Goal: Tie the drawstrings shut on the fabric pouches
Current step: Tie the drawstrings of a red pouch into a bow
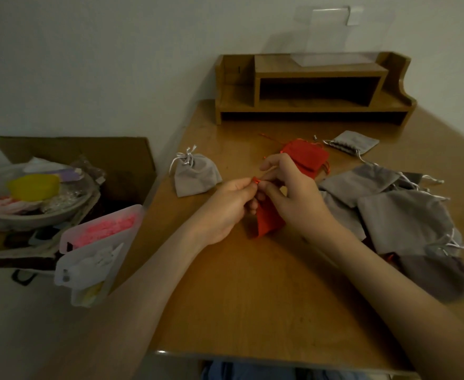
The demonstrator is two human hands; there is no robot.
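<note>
Head view, wooden desk (pixel 252 297). Item: red pouch (pixel 269 218), mid-desk, held up between both hands. Left hand (pixel 225 212) pinches the gathered neck; right hand (pixel 293 196) pinches the red drawstring (pixel 256 181) just beside it, fingertips of both hands nearly touching. Second red pouch (pixel 306 156) lies flat behind the hands. Tied grey pouch (pixel 195 174) stands near the left edge. Pile of loose grey pouches (pixel 395 215) along the right edge; one more grey pouch (pixel 354 142) near the wooden shelf (pixel 313 89) at the back edge
</note>
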